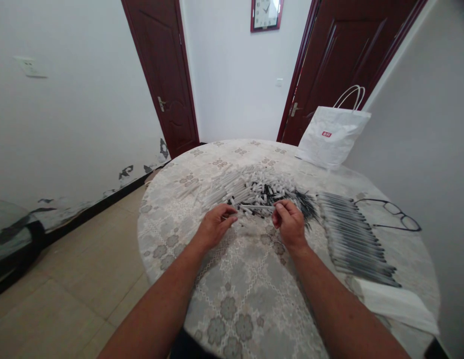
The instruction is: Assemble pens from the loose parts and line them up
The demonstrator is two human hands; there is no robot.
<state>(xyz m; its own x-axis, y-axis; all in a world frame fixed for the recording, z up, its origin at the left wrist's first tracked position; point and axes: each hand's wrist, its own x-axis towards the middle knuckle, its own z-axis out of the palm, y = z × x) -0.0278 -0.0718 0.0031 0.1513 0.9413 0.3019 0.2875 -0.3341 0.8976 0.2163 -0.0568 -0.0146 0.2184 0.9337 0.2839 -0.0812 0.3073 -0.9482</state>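
Note:
My right hand [290,223] pinches one end of a slim pale pen barrel [257,206], which lies level and points left. Its far end comes close to the fingertips of my left hand [216,224]. There the thumb and forefinger are drawn together; anything between them is too small to make out. Just beyond both hands spreads a pile of pen parts: white, translucent tubes [228,185], small white pieces [271,177] and thin black pieces [305,202]. To the right of my right hand lies a row of grey, dark-ended pens [353,237] side by side.
A patterned cloth covers the round table [232,299]. Eyeglasses [398,214] lie beside the pen row, with a folded white sheet [396,301] nearer me. A white carrier bag [333,134] stands at the back right. Walls and two dark red doors stand beyond.

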